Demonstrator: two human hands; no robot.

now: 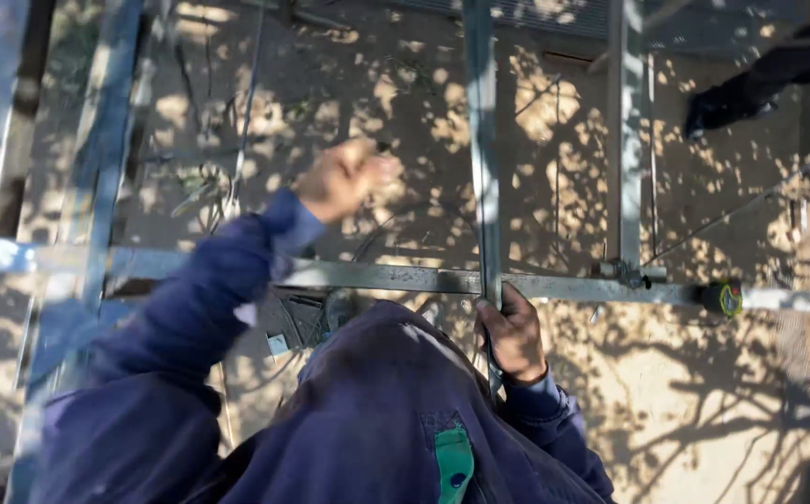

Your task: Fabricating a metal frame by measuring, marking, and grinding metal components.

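Sandy ground [704,411] dappled with leaf shadows fills the background, with twigs and thin wires scattered across it, and a metal frame of grey bars stands over it. A horizontal bar [395,277] crosses the view from left to right; a vertical bar [482,140] meets it near the middle, and a second upright [625,131] joins it further right, where a small clamp [627,273] sits on the joint. Near the right end of the horizontal bar lies a small dark and yellow-green tool [723,299], too small to name. The person, in a dark blue work jacket with a green patch [453,462], leans over the frame. The right hand [513,334] is closed around the junction of the horizontal and vertical bars, fingers wrapped over the metal. The left hand [344,177] is raised above the ground beyond the bar, blurred, curled into a loose fist; whether its grip holds anything cannot be told. At the upper right, another person's dark shoe [727,105] stands on the sand, well apart.
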